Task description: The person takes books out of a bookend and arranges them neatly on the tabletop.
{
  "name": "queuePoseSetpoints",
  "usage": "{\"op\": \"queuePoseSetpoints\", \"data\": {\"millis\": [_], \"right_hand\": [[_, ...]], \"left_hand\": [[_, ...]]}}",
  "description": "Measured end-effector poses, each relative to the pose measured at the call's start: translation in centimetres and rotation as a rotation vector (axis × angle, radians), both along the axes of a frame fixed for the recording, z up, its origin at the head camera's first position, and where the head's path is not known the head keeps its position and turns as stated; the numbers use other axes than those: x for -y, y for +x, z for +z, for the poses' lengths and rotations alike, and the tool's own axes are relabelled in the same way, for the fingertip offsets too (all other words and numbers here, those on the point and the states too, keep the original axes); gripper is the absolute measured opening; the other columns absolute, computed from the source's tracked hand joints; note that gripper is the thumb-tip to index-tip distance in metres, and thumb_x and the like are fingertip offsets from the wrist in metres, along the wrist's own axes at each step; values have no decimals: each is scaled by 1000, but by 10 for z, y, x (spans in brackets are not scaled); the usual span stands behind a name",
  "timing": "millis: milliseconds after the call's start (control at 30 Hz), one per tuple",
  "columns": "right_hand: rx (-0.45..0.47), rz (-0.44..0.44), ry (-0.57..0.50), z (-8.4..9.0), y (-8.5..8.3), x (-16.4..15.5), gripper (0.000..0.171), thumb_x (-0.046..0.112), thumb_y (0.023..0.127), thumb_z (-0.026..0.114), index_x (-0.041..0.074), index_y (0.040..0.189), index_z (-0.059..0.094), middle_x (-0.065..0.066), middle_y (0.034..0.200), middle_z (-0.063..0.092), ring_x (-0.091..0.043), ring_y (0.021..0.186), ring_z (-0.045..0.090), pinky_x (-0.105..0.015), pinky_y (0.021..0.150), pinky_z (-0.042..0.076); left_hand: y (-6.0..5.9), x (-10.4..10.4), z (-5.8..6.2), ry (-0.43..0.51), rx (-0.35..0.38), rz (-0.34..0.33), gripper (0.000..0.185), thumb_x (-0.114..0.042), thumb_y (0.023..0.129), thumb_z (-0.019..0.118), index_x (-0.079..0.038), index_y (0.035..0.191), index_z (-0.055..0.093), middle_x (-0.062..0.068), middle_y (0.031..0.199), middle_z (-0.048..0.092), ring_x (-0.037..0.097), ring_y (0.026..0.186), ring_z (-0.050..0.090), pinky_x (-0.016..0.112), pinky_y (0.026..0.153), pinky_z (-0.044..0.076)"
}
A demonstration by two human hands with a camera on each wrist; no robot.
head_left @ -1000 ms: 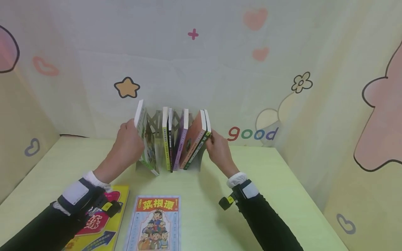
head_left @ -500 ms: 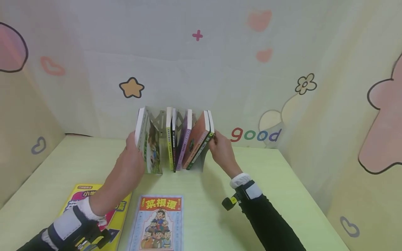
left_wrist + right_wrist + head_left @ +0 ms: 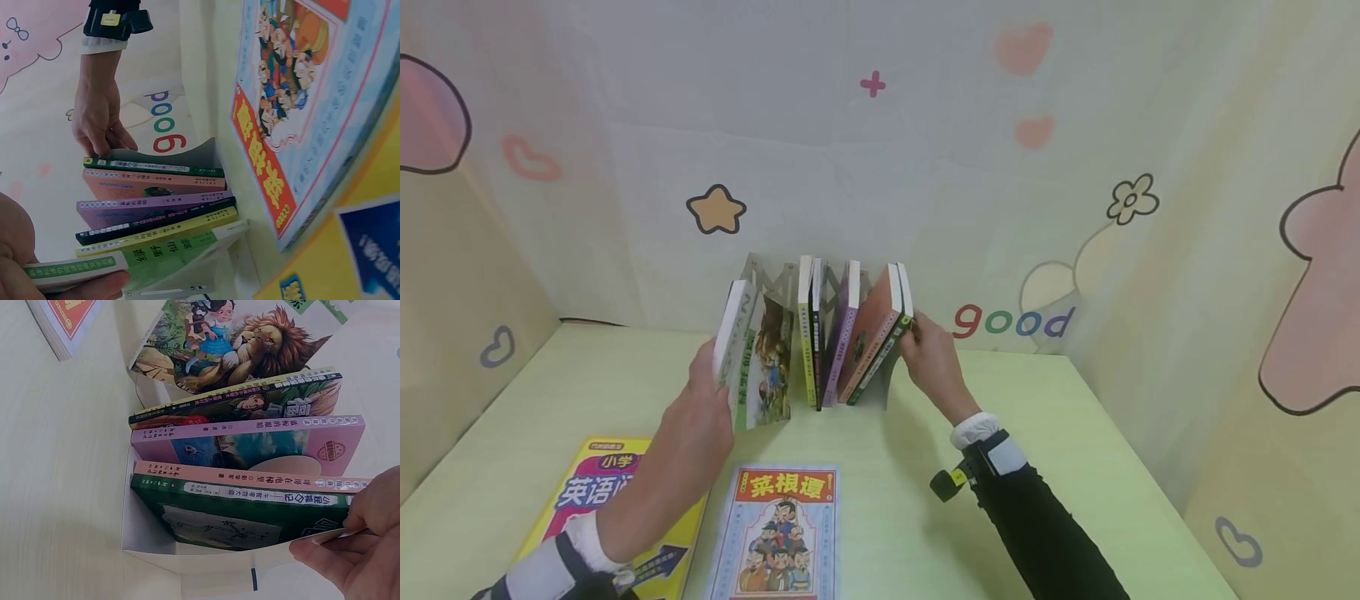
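My left hand (image 3: 700, 425) grips a white and green book (image 3: 767, 367) by its outer edge, fingers on one side of the spine in the left wrist view. The book's cover, with a girl and a lion (image 3: 250, 350), faces the other books in the right wrist view. It stands at the left front of an expandable metal book rack (image 3: 758, 271). My right hand (image 3: 931, 367) pinches the rack's right end plate (image 3: 206, 559), beside a dark green book (image 3: 225, 515). Between the ends lean an orange book (image 3: 868, 333), a purple book (image 3: 842, 342), a black book (image 3: 817, 358) and a yellow book (image 3: 806, 342).
A blue comic-cover book (image 3: 778, 533) lies flat on the table (image 3: 1000, 467) in front of the rack. To its left lies a yellow book (image 3: 673, 533), partly hidden under my left forearm. A printed curtain (image 3: 880, 183) hangs behind.
My left hand has drawn the white and green book down and toward me, out in front of the rack's left end, and its cover has turned more into view. My right hand stays at the rack's end.
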State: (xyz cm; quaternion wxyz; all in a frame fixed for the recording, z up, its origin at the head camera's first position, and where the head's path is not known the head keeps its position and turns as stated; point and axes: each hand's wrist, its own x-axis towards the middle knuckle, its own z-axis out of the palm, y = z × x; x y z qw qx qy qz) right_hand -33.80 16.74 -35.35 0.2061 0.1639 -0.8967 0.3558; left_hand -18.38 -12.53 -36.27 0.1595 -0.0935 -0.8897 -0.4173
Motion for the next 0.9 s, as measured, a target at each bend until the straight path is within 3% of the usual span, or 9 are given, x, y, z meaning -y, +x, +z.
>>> {"op": "queuePoseSetpoints", "data": {"millis": [233, 467, 567, 767, 900], "right_hand": [[5, 11, 2, 2, -1, 1, 35, 8, 105, 52, -2, 137, 62, -12, 87, 66, -17, 58, 50, -26, 48, 36], [14, 3, 3, 2, 1, 0, 36, 9, 104, 52, -3, 137, 61, -13, 88, 67, -18, 59, 51, -27, 48, 37], [22, -5, 4, 1, 2, -1, 37, 8, 104, 52, -4, 138, 60, -13, 88, 67, -17, 59, 51, -26, 48, 36], [22, 1, -10, 2, 3, -1, 37, 8, 104, 51, -3, 138, 61, -11, 83, 65, -17, 58, 49, -27, 48, 35], [16, 5, -3, 2, 2, 0, 35, 7, 104, 51, -3, 136, 62, -11, 83, 65, -16, 57, 49, -27, 48, 35]], "left_hand": [[17, 9, 2, -44, 19, 62, 62, -18, 113, 31, -22, 165, -4, 30, 141, 47, 53, 111, 63, 49, 60, 62], [41, 21, 14, -37, 143, 104, 68, -19, 113, 34, -20, 165, -9, 31, 143, 47, 50, 103, 67, 49, 59, 62], [51, 28, 18, -30, 169, 105, 70, -18, 112, 38, -17, 165, -7, 30, 141, 49, 43, 97, 69, 50, 62, 63], [66, 43, 28, 54, 296, 75, 72, -27, 112, 37, -21, 165, -11, 27, 145, 49, 27, 91, 69, 46, 63, 63], [73, 54, 29, 110, 337, 40, 72, -34, 113, 36, -21, 165, -11, 26, 146, 49, 25, 92, 69, 46, 65, 63]]}}
